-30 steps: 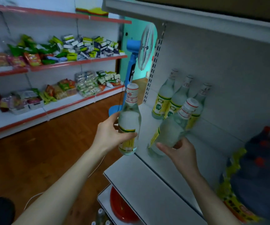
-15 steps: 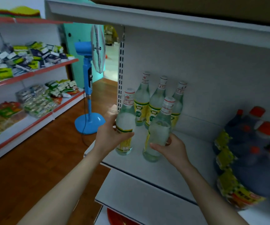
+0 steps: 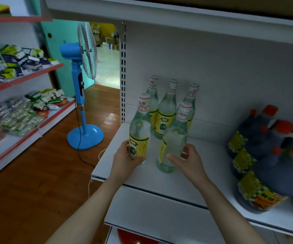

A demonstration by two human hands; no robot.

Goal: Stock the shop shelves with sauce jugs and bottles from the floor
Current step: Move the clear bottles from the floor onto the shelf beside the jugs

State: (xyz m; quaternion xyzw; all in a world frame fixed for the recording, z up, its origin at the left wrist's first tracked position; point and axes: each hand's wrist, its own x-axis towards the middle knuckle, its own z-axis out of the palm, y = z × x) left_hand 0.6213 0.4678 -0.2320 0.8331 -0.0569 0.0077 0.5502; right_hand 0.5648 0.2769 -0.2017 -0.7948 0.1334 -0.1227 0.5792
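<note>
Bottles held: two clear glass bottles with white-and-red caps and yellow-green labels are held over the front left part of the white shelf (image 3: pixel 177 189), one in each hand.
Left grip (image 3: pixel 124 162): it is closed round the lower body of the left bottle (image 3: pixel 139 127). The thumb is laid on the near side and the fingers are wrapped behind the label. The bottle is held upright, and its neck and cap rise well above the hand.
Right grip (image 3: pixel 190 161): it is closed round the lower body of the right bottle (image 3: pixel 174 138). The thumb is pressed across the front and the fingers are curled behind. The bottle is tilted slightly, its top leaning to the right.
Bottle bases: both are seen at shelf level. Whether they are set down cannot be told, since the left base is partly hidden by the hand.
Spacing: the two held bottles are kept just beside each other, not touching.
Back row: three matching bottles (image 3: pixel 167 110) are stood upright against the rear panel, directly behind the held pair.
Jugs: dark sauce jugs (image 3: pixel 269 155) with orange caps are grouped on the same shelf, well to the right of the right grip.
Surroundings: a blue standing fan (image 3: pixel 82 81) is placed on the wooden floor (image 3: pixel 36 173) to the left.
</note>
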